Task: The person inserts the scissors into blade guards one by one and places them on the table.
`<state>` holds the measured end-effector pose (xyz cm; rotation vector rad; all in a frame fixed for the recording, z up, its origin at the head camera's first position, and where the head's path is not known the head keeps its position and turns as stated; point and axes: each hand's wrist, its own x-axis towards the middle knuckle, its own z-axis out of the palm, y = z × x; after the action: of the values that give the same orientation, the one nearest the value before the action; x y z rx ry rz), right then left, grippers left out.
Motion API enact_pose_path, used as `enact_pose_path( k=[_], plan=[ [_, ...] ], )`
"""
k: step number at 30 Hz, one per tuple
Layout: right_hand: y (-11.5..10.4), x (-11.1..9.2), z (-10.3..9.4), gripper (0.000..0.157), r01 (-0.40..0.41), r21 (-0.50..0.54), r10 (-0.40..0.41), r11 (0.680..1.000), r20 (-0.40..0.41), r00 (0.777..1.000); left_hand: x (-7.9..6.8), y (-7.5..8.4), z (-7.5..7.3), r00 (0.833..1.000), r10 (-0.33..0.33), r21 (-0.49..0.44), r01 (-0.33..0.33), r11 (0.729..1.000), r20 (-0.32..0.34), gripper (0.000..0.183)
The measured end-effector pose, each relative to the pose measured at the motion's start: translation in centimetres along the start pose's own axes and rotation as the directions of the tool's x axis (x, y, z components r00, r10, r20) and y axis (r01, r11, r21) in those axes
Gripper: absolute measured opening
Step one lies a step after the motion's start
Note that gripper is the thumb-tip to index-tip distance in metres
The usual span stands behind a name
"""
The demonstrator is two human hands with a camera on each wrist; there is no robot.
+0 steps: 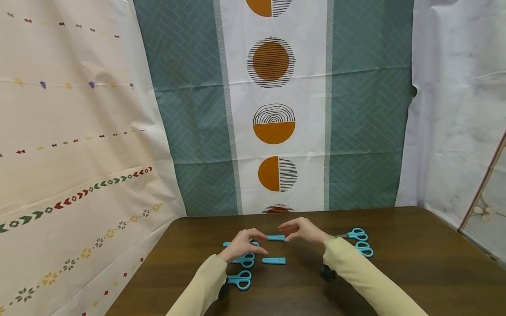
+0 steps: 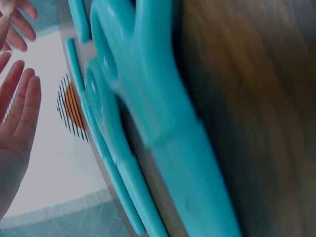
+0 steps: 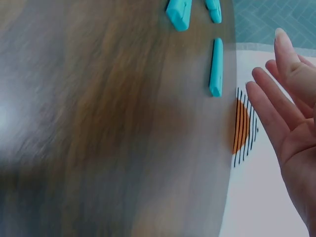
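Observation:
My left hand (image 1: 244, 244) hovers over the left group of blue-handled scissors, its fingers loosely bent and holding nothing. Beneath and beside it lie a near pair of scissors (image 1: 233, 279), a middle pair (image 1: 246, 264) and a far pair partly behind the hand. In the left wrist view, the nearest scissors (image 2: 160, 84) have a blue cover (image 2: 197, 182) over the blades. My right hand (image 1: 304, 230) is raised to the right of a blue blade cover (image 1: 275, 238), with relaxed fingers and nothing in them. A second blade cover (image 1: 273, 260) lies nearer, between the forearms.
Beyond the right wrist lie two more scissors, a far pair (image 1: 353, 235) with some bare blade showing and a nearer pair (image 1: 365, 251) partly behind the sleeve. All rest on a dark wooden table (image 1: 292, 294). A patterned curtain (image 1: 276, 188) hangs behind its far edge.

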<state>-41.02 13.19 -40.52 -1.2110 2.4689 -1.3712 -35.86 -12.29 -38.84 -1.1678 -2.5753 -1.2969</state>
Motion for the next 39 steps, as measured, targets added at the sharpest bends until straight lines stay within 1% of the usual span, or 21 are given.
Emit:
enact_pose_path(
  k=[1, 3, 7, 10, 12, 16, 20, 25, 29, 33, 39],
  plan=[
    [0.1, -0.2, -0.1, 0.037, 0.010, 0.003, -0.010, 1.000, 0.005, 1.000, 0.0, 0.7, 0.1, 1.000, 0.001, -0.007, -0.001, 1.000, 0.009, 0.030],
    [0.1, -0.7, -0.4, 0.039, 0.021, 0.009, -0.021, 1.000, 0.010, 1.000, 0.0, 1.3, 0.3, 1.000, 0.001, -0.023, 0.000, 1.000, 0.024, 0.030],
    [0.1, -1.6, -0.9, 0.043, 0.007, 0.015, -0.007, 1.000, 0.011, 1.000, 0.3, 1.5, 0.8, 0.999, -0.008, -0.041, 0.010, 0.999, 0.046, 0.031],
    [0.0, -2.4, -1.4, 0.044, -0.022, 0.024, 0.022, 0.999, 0.001, 1.000, 0.7, 0.9, 1.4, 0.999, -0.012, -0.049, 0.015, 0.999, 0.053, 0.033],
    [-0.1, -2.8, -1.9, 0.045, -0.039, 0.033, 0.039, 0.999, -0.006, 0.999, 1.0, 0.2, 1.9, 0.998, -0.017, -0.054, 0.020, 0.998, 0.060, 0.034],
    [0.1, -4.0, -2.7, 0.045, -0.057, 0.013, 0.058, 0.998, -0.020, 0.998, 1.4, -1.3, 2.7, 0.996, -0.033, -0.055, 0.038, 0.998, 0.079, 0.035],
    [0.6, -5.3, -3.3, 0.045, -0.065, 0.006, 0.065, 0.998, -0.024, 0.998, 1.6, -2.0, 3.2, 0.994, -0.050, -0.038, 0.054, 0.998, 0.096, 0.038],
    [1.1, -6.9, -4.2, 0.045, -0.048, 0.000, 0.048, 0.999, -0.034, 0.998, 1.6, -2.1, 3.6, 0.992, -0.091, 0.017, 0.090, 0.996, 0.089, 0.039],
    [1.4, -8.5, -5.3, 0.047, -0.038, -0.022, 0.037, 0.999, -0.050, 0.998, 1.6, -2.2, 3.8, 0.989, -0.122, 0.077, 0.116, 0.990, 0.079, 0.040],
    [1.9, -10.5, -6.7, 0.048, -0.067, -0.052, 0.064, 0.996, -0.057, 0.996, 1.6, -2.5, 4.0, 0.989, -0.127, 0.115, 0.119, 0.986, 0.070, 0.041],
    [3.1, -13.2, -8.5, 0.049, -0.116, -0.169, 0.099, 0.979, -0.105, 0.989, 1.6, -2.6, 4.0, 0.985, -0.156, 0.125, 0.146, 0.981, 0.071, 0.041]
  ],
)
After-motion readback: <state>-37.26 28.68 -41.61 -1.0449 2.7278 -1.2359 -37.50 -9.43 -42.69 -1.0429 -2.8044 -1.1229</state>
